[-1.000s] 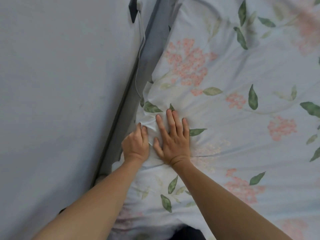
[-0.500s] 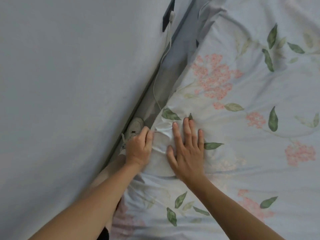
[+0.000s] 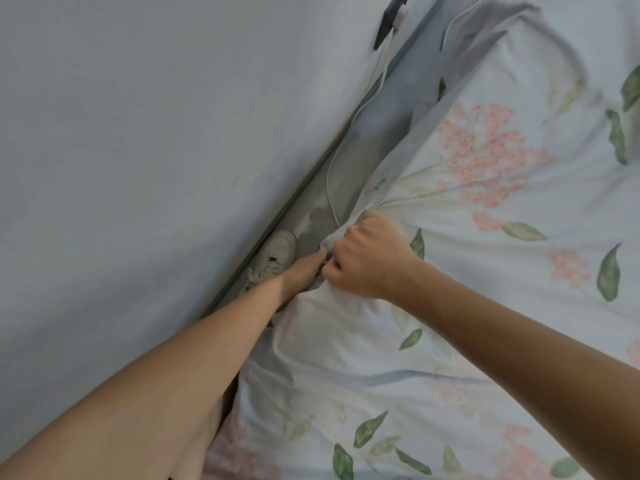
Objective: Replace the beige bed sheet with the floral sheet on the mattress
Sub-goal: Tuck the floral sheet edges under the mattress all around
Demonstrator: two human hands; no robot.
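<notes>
Floral sheet point(image 3: 467, 271) lay spread over the mattress, bunched at the wall-side edge. Right hand point(image 3: 370, 258) fisted, gripping that edge. Left hand point(image 3: 301, 275) reached down beside it, touching the fabric; grip indeterminate. White cable point(image 3: 346, 150) and shoe point(image 3: 275, 254) lay in the gap beside the wall point(image 3: 156, 133).

Floral sheet point(image 3: 485, 271) pale blue-white with pink blossoms, green leaves; wall point(image 3: 138, 133) plain grey-white; shoe point(image 3: 273, 254) off-white.

Your left hand point(image 3: 304, 271) had its fingertips buried under the floral sheet point(image 3: 485, 271) edge. The mattress stayed hidden beneath it, and your arm partly covered the shoe point(image 3: 277, 251).
</notes>
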